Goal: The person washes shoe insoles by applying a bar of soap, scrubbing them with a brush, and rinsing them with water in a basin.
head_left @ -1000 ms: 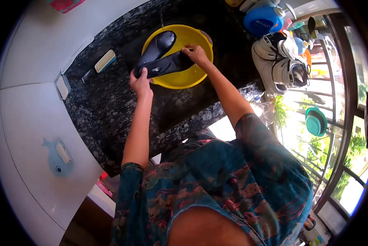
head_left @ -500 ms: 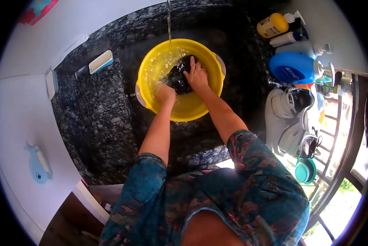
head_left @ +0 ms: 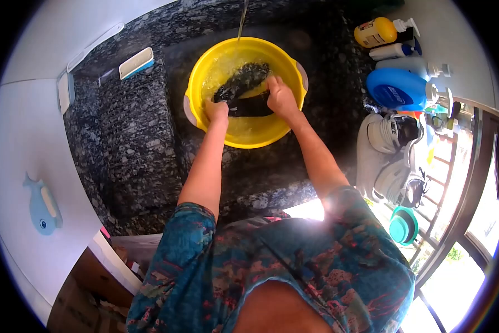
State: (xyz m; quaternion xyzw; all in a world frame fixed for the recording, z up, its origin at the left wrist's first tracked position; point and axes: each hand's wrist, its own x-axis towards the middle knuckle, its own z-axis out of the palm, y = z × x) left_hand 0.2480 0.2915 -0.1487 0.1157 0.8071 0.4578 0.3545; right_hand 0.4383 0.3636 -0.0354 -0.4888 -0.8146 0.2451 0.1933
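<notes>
A yellow basin (head_left: 249, 141) with grey side grips holds water, and a thin stream falls into its far side. Inside lies a wet black cloth (head_left: 242, 80), its upper part rumpled and shiny, its lower part stretched between both hands; its exact kind is unclear. My left hand (head_left: 216, 111) is closed on the cloth's left end by the basin's near-left wall. My right hand (head_left: 281, 98) grips the right end, with its fingers curled in.
The basin stands in a dark stone sink beside a ribbed stone washboard (head_left: 135, 133). A brush (head_left: 136, 63) lies upper left. Pump bottles, including a blue bottle (head_left: 396, 90) and a yellow bottle (head_left: 376, 32), line the right side near white sneakers (head_left: 385, 139) and a green bowl (head_left: 403, 226).
My right hand has gone from lying spread over the black cloth to gripping its right end. My left hand has come up out of the water, and the cloth is now pulled out between them.
</notes>
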